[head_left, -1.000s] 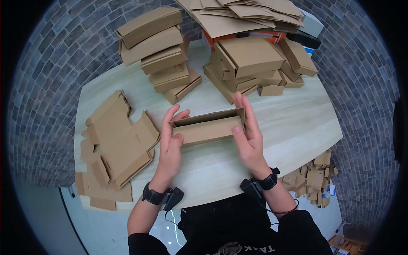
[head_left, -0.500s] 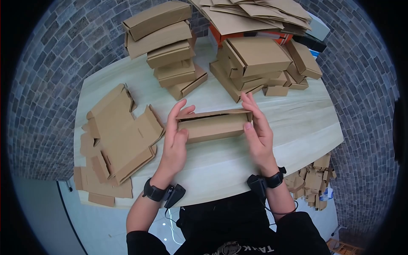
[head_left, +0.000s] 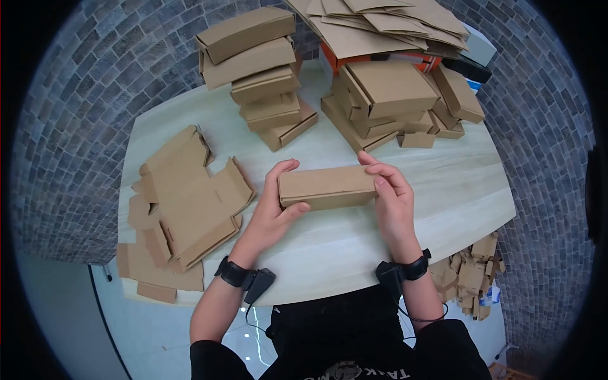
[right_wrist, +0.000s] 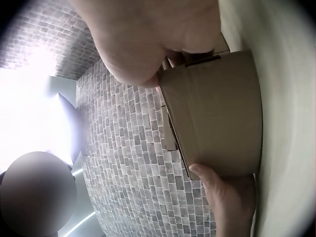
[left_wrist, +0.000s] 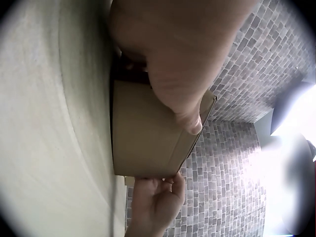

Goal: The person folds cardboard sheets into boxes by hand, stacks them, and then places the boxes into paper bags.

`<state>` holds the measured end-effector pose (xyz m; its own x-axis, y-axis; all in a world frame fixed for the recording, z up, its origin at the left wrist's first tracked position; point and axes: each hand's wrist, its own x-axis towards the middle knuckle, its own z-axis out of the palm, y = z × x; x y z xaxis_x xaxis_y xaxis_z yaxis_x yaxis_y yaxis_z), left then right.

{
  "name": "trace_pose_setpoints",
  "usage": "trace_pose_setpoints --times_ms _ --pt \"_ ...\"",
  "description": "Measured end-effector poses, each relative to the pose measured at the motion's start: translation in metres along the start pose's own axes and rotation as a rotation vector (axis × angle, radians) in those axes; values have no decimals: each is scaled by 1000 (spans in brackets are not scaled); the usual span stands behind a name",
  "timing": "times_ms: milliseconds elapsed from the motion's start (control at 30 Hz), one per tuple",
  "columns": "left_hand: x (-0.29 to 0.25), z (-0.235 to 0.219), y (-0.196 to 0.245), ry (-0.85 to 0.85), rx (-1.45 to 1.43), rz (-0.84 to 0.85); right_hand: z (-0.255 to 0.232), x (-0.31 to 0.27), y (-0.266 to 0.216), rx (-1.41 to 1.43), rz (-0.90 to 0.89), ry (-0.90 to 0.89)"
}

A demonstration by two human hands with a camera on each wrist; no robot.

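A long, narrow brown cardboard box (head_left: 329,183) sits between both hands over the middle of the table, its lid folded down. At the box's left end, my left hand (head_left: 272,212) grips it, fingers behind the end and thumb along the near face. My right hand (head_left: 396,206) holds the opposite end, with fingertips and thumb at the top corner. In the left wrist view the box's broad near face (left_wrist: 140,128) shows, standing close to the tabletop. The right wrist view has the left thumb (right_wrist: 202,170) against the box's edge.
Flat cut cardboard sheets (head_left: 190,202) lie at the left of the table (head_left: 329,266). Behind are a stack of folded boxes (head_left: 263,69) and a second pile (head_left: 399,92), with flat cardboard (head_left: 380,22) above it. Cardboard pieces (head_left: 468,272) lie beyond the right edge.
The box's raised lid flap has come down, so the opening along its top is covered. Both hands have shifted slightly right with the box, and the right fingers have bent over its corner.
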<state>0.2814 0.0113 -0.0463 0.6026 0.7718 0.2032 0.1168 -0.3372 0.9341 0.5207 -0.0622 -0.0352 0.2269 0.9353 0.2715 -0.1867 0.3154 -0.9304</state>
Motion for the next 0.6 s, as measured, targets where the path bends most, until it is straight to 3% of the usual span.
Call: trace_pose_setpoints --times_ms 67,200,433,500,600 --pt "0 5 -1 162 98 130 3 0 -2 6 -7 16" --pt "-2 -3 20 34 336 282 11 1 -4 6 25 61" --pt "-7 -6 41 -48 279 167 -4 -4 -1 -100 129 -8" --pt "-11 -7 50 9 2 -132 -2 -7 -3 -114 144 55" --pt "-12 -31 67 -67 109 -51 -5 -12 4 -122 33 188"
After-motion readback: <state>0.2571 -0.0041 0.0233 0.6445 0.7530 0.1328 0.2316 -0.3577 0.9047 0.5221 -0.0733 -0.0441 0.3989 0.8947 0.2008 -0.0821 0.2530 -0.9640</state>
